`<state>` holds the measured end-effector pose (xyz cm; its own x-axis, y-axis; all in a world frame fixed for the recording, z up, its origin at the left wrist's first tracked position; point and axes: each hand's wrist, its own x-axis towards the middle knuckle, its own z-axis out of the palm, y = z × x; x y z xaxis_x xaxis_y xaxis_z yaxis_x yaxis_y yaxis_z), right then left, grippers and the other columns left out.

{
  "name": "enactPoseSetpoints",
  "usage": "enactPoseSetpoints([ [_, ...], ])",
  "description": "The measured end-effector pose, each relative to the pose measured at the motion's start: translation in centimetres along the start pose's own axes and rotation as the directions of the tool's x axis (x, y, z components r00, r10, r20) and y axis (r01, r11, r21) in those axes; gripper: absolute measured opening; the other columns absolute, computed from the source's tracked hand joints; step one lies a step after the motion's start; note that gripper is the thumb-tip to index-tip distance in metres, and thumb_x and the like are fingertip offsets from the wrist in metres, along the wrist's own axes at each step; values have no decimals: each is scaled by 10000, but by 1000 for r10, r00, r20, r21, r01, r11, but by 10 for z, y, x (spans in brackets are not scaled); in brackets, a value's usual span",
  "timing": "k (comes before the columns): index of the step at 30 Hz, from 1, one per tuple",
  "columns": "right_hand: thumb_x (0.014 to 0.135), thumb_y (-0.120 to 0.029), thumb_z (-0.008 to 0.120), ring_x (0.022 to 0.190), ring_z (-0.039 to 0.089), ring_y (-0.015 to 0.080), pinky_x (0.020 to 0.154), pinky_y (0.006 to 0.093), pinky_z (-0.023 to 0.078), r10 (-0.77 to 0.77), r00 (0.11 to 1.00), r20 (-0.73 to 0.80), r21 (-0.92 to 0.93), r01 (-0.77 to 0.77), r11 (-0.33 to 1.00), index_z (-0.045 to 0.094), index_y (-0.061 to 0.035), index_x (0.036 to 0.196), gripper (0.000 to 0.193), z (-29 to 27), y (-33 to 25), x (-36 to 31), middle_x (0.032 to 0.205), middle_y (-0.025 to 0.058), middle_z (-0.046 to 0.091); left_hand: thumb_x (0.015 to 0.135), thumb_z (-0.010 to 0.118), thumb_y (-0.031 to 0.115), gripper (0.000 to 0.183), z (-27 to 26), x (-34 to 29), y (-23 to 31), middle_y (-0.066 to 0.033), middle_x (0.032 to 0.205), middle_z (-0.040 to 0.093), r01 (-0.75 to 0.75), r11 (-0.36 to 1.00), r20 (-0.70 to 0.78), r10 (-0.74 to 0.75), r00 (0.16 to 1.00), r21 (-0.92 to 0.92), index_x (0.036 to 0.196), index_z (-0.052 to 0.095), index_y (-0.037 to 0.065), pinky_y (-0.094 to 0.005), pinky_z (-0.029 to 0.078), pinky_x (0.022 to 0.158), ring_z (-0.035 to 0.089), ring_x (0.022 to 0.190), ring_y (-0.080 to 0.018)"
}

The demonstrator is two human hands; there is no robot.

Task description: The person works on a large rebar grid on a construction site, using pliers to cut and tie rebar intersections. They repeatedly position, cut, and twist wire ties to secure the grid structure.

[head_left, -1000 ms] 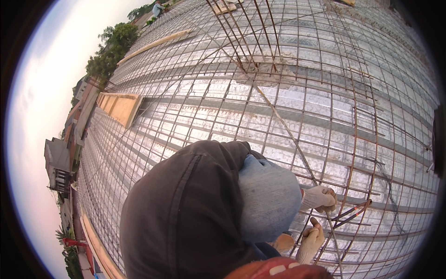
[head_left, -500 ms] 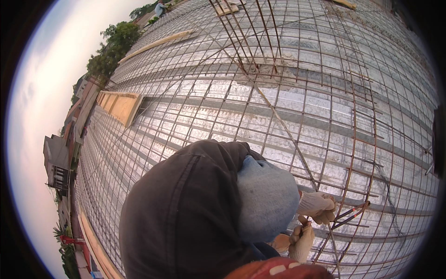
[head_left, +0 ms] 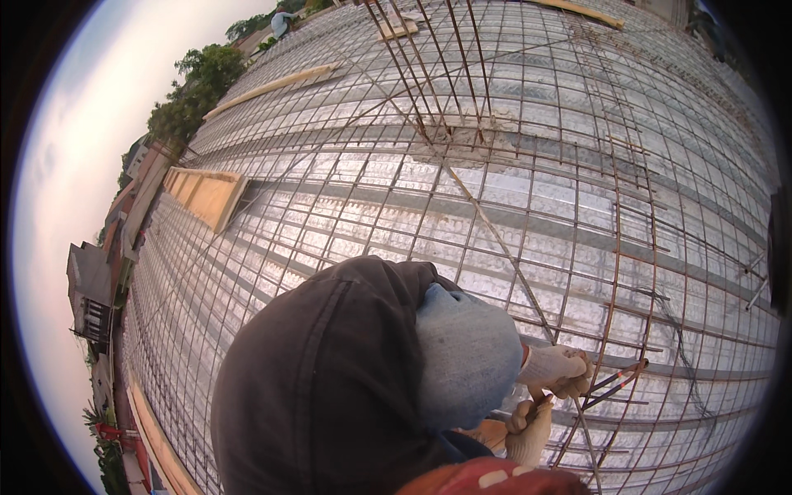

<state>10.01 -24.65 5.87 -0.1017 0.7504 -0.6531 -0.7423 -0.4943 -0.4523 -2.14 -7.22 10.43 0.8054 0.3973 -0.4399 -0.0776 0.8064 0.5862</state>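
Both my hands wear pale work gloves with tan palms and meet low over the steel mesh, right of centre. My left hand reaches rightward with its fingers curled down near a thin diagonal rod. Just below it my right hand has its fingers bent, thumb raised toward the left hand. Whatever the fingers pinch is too small to make out. Beside the left fingertips rests a pair of pincers, its dark arms banded red and orange. Whether the left hand touches it I cannot tell. Dark cloth and pale denim hide my arms.
Rebar mesh covers ribbed metal decking. Upright bars rise from a concrete patch. A wooden box form, a plank and loose dark wire lie about. Another person crouches at the far edge.
The view has turned slightly, so the mesh, bars and pincers sit a little further left. My hands stay close together by the pincers, fingers still bent.
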Motion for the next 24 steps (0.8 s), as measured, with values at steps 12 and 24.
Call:
enactPoseSetpoints([
  [12,1200,-557,487,563,538,143,481,305,388,-10,994,-105,-49,5,999,710,-37,1311,577,7,9,2,790,64,686,1084,746,379,371,-14,16,-18,-32,1202,712,-90,993,87,84,993,73,1317,649,108,-305,595,797,695,963,-119],
  [24,1208,-485,505,534,490,98,452,268,345,-51,985,-164,-84,38,996,743,-23,1290,525,7,5,-5,764,16,632,1082,675,249,206,4,14,-13,11,953,693,-57,984,57,48,997,168,1239,651,118,-308,584,699,676,791,-109],
])
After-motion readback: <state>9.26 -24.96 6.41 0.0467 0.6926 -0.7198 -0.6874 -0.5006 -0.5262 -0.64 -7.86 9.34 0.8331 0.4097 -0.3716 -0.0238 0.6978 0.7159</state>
